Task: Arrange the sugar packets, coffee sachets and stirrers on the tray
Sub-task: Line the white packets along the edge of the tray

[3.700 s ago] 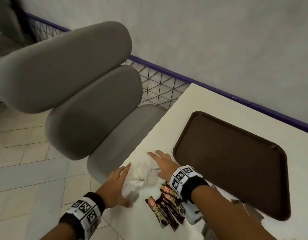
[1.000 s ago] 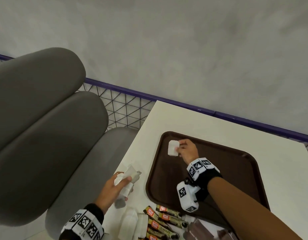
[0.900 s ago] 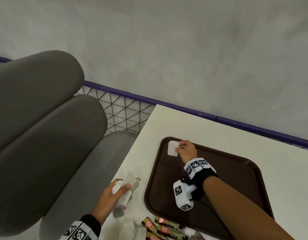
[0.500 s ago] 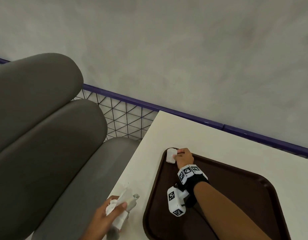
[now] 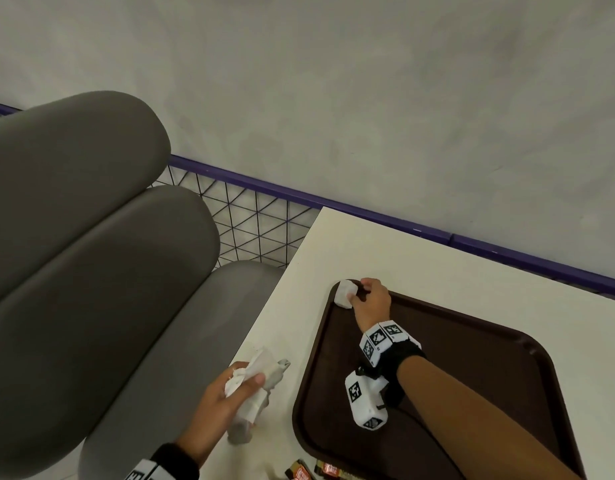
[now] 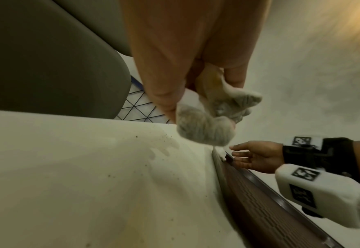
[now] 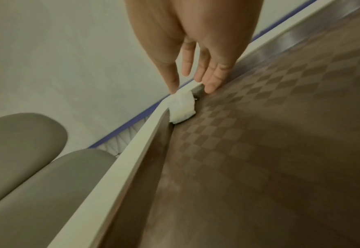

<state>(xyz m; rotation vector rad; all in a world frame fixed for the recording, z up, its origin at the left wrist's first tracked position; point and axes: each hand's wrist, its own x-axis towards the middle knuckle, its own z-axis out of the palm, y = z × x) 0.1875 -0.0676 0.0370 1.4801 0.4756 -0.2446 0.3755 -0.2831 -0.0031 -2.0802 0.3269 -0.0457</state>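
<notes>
A brown tray (image 5: pixel 472 358) lies on the white table (image 5: pixel 385 251). One white sugar packet (image 5: pixel 345 294) lies in the tray's far left corner. My right hand (image 5: pixel 370 296) hovers over it; in the right wrist view its fingers (image 7: pixel 212 83) are straight and only the thumb tip touches the sugar packet (image 7: pixel 182 107). My left hand (image 5: pixel 230 393) grips a bunch of white sugar packets (image 5: pixel 256 379) above the table, left of the tray. The left wrist view shows the bunch of packets (image 6: pixel 206 127) hanging from the fingers. Coffee sachets (image 5: pixel 304 474) peek in at the bottom edge.
A grey padded seat (image 5: pixel 91 271) stands close along the table's left edge. Behind it a wire-grid panel with a purple rail (image 5: pixel 264 188) runs below the grey wall. Dark specks dot the table (image 6: pixel 132 167) near the tray's rim (image 6: pixel 259 201).
My right hand carried the single sugar packet up to the tray's far left corner and laid it down, fingers now straightened. The left hand keeps its bunch. The view tilted upward.
</notes>
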